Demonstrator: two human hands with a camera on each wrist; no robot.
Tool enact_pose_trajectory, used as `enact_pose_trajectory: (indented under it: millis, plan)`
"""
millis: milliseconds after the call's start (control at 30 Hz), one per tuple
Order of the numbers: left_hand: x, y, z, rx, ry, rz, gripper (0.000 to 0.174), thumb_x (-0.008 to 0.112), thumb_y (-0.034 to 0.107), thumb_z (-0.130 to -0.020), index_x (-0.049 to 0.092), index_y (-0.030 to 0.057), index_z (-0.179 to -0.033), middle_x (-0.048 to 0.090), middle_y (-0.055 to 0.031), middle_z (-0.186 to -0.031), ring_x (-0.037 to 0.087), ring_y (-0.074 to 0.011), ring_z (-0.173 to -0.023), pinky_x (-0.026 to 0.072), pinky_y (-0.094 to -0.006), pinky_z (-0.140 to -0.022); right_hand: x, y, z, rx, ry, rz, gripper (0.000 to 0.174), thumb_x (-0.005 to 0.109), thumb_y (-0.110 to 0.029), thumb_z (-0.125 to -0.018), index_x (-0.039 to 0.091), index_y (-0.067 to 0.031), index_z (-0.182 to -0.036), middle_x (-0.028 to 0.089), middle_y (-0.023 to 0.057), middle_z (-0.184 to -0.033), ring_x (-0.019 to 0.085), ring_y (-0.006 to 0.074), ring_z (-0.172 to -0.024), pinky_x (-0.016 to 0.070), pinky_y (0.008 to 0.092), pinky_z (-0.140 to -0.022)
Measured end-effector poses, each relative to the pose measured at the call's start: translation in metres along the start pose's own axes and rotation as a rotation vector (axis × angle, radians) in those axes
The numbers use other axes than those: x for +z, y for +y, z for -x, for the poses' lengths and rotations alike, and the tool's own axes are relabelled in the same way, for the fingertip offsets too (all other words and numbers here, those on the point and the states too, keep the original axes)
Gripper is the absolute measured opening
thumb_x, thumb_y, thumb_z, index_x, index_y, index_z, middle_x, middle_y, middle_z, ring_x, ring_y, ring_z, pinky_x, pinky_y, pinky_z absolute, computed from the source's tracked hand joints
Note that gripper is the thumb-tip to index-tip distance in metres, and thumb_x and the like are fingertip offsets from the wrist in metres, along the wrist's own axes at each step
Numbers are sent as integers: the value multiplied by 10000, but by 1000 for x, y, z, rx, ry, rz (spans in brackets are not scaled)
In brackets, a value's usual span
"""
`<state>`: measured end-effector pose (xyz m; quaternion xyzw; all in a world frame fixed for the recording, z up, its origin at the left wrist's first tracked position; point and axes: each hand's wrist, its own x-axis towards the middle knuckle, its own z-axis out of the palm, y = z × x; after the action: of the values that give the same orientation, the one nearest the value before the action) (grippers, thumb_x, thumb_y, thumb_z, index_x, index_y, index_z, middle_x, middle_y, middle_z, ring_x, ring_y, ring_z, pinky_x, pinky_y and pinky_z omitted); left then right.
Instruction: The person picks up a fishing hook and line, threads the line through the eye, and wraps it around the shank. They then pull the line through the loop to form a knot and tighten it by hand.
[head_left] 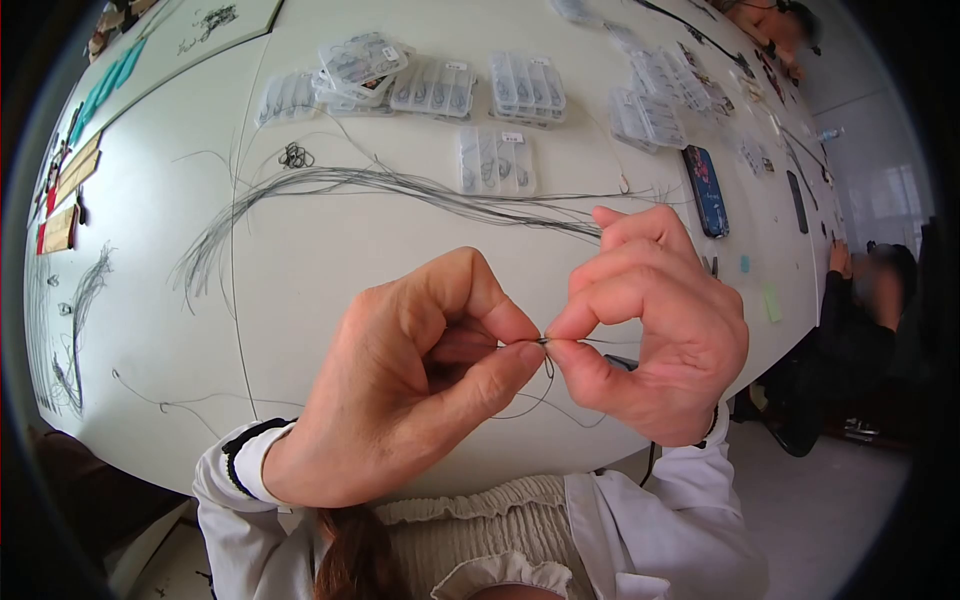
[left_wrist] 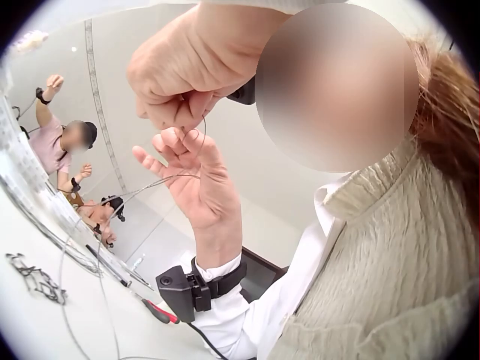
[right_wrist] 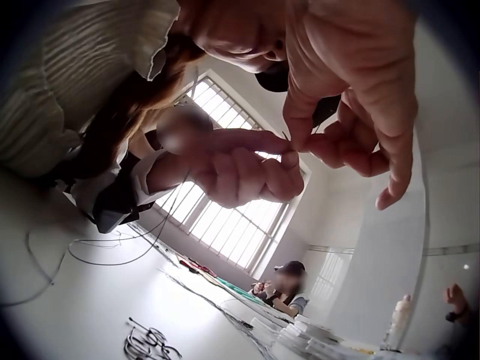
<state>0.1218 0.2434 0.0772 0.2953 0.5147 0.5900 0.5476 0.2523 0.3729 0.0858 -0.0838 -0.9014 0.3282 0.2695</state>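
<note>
In the head view my left hand (head_left: 410,370) and my right hand (head_left: 655,325) meet at the fingertips, each pinching a thin dark line (head_left: 610,342) between thumb and forefinger. A small loop (head_left: 549,368) hangs just under the pinch. Both hands are raised above the table, and the left wrist view shows the right hand (left_wrist: 202,180) below the left one (left_wrist: 199,60). From the left hand, a length of line (head_left: 240,396) trails over the table to the left. Whether there is a knot at the pinch cannot be told.
A long bundle of dark lines (head_left: 400,182) lies across the table (head_left: 290,260) beyond my hands. Behind it are clear compartment boxes (head_left: 497,162), a small dark pile (head_left: 296,155) and a phone (head_left: 706,190). Red-handled pliers (left_wrist: 161,312) show in the left wrist view. Other people sit around.
</note>
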Motion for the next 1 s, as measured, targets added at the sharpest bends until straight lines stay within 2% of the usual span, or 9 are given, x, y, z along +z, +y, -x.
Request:
enact_pose_trajectory:
  millis: [167,667,833,1000]
  plan:
    - [2,6,1,-20,6,41,115,599,16,-803,484,9,-792,477,0,-749,366,-16,-607,288,-165,-529,-1,-1,-1,-13,8,20,182,691,6,-496,608,-53,-647,581,35,-669,485,214,-705,429,439,-838]
    - [1,6,1,9,9,-25,138,604,-36,-779,473,7,-789,465,1,-720,400,-23,-620,316,-171,-548,-1,-1,1,-37,7,40,184,701,8,-515,626,-56,-670,593,37,-690,483,218,-705,432,446,-836]
    - [0,3,2,18,18,4,145,610,-41,-781,474,10,-781,478,-6,-715,418,-27,-622,326,-169,-552,-9,2,-1,11,-64,-77,240,767,-19,-518,668,-54,-733,606,42,-698,486,204,-726,395,429,-859]
    - [1,2,2,20,24,21,144,607,-48,-782,476,11,-782,498,-18,-720,438,-27,-623,338,-166,-553,-19,-4,-5,46,-101,-27,262,793,-58,-500,679,-55,-736,600,40,-724,487,204,-729,374,411,-825]
